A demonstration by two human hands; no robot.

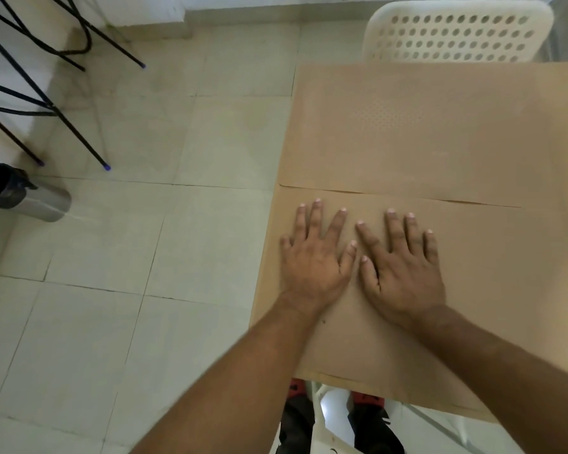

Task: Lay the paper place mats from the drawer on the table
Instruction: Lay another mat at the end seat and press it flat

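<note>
Your left hand [312, 260] and right hand [404, 267] are lying flat, side by side, on the near place mat [489, 290]. The fingers [315, 217] are released and spread, pressing the paper and grasping nothing. That mat is lying on the desk [473, 412], its far edge meeting the far place mat [423, 132]. A white chair [456, 31] is standing beyond.

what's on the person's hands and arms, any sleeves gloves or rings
The left hand and right hand are bare: no gloves, rings or watch in view. The left forearm and right forearm are uncovered to the frame's edge, so no sleeves show. Nails look short and unpainted.
</note>
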